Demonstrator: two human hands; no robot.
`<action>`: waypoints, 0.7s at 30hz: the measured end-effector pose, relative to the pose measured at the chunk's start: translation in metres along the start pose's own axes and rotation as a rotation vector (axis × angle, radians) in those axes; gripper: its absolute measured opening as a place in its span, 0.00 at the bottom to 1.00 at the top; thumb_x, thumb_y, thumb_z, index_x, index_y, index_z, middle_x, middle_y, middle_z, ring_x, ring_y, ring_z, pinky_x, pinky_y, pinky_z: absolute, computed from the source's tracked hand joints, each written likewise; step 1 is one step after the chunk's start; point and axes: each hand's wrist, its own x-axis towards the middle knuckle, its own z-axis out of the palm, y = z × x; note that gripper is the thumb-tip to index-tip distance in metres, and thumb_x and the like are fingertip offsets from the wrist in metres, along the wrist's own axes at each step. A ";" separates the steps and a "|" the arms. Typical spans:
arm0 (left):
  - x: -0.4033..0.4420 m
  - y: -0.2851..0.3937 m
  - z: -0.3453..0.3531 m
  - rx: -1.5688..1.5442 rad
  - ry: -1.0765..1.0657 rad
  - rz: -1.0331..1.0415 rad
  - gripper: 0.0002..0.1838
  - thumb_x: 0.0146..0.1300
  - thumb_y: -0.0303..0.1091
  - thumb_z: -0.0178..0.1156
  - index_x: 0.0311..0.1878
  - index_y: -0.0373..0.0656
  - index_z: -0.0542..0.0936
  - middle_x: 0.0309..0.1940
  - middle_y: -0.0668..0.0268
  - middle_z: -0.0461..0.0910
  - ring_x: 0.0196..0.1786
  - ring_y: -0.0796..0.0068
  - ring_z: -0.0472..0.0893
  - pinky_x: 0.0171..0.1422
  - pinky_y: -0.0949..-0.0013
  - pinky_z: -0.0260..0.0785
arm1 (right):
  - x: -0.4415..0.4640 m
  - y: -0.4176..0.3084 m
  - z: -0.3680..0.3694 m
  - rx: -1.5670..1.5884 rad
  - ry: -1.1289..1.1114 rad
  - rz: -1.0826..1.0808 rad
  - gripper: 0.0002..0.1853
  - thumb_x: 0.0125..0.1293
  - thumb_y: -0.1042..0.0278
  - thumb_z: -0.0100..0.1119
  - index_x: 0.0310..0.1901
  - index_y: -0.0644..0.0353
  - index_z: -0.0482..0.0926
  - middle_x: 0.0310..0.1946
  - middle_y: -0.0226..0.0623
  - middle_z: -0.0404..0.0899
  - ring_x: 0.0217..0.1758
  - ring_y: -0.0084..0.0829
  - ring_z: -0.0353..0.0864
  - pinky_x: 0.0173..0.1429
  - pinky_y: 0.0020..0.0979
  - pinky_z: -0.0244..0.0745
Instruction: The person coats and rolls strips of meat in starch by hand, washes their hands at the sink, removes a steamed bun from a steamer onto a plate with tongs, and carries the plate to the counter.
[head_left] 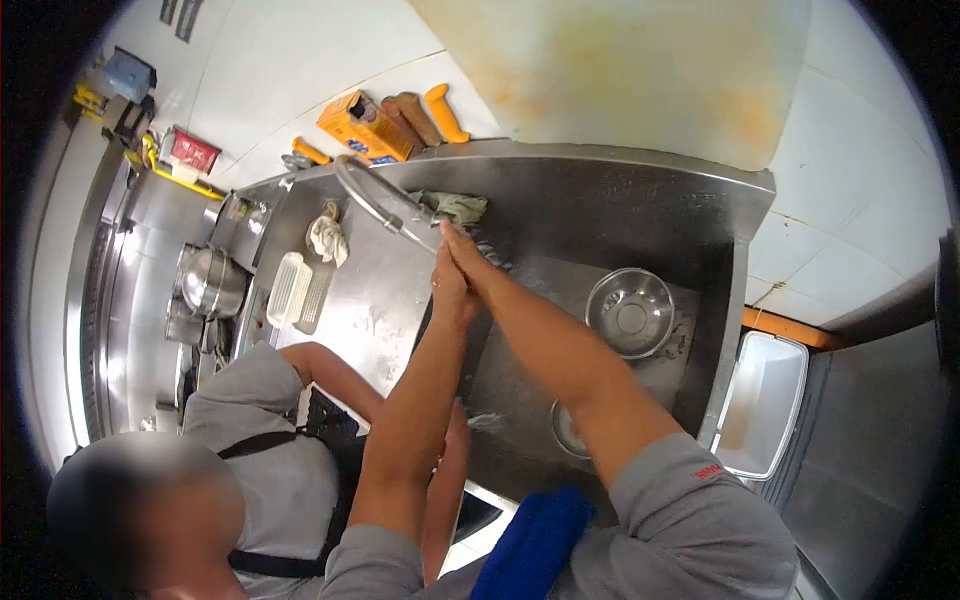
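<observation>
My left hand (451, 288) and my right hand (470, 262) are held together, palm against palm, at the end of the curved metal faucet (372, 196) over the sink (520, 330). Their fingers look stretched out, partly hiding one another, and I see nothing held in them. A thin pale line runs from the faucet's tip to my hands and looks like water. Behind them a greenish cloth (460, 208) lies by the sink's back wall. To the right a steel bowl (631, 313) rests in the basin. Another round metal vessel (570, 428) is partly hidden by my right forearm.
A co-worker in a grey shirt (290, 490) stands close at my left. On the steel counter (370, 320) are a white basket (290, 288) and a crumpled cloth (327, 238). An orange box (362, 126) stands on the back ledge. A white bin (765, 400) is right of the sink.
</observation>
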 end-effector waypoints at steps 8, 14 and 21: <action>0.068 0.000 -0.072 0.026 0.268 0.083 0.12 0.67 0.40 0.51 0.44 0.42 0.75 0.34 0.63 0.75 0.37 0.66 0.76 0.41 0.63 0.70 | -0.055 0.037 -0.031 -0.282 -0.147 -0.079 0.30 0.69 0.41 0.39 0.47 0.63 0.78 0.44 0.39 0.79 0.47 0.32 0.76 0.53 0.33 0.68; 0.072 -0.030 -0.087 0.170 -0.034 0.118 0.07 0.64 0.35 0.53 0.39 0.42 0.73 0.25 0.65 0.73 0.28 0.71 0.75 0.29 0.68 0.66 | -0.117 0.080 -0.113 -0.877 -0.038 -0.074 0.18 0.67 0.59 0.53 0.53 0.61 0.76 0.48 0.36 0.79 0.50 0.28 0.76 0.53 0.26 0.69; 0.043 -0.013 -0.031 0.485 0.271 0.040 0.13 0.64 0.36 0.51 0.24 0.43 0.69 0.13 0.67 0.64 0.09 0.70 0.63 0.11 0.66 0.52 | -0.193 0.016 -0.142 -0.597 0.157 -0.069 0.19 0.65 0.56 0.55 0.50 0.63 0.77 0.42 0.35 0.81 0.44 0.29 0.78 0.48 0.31 0.72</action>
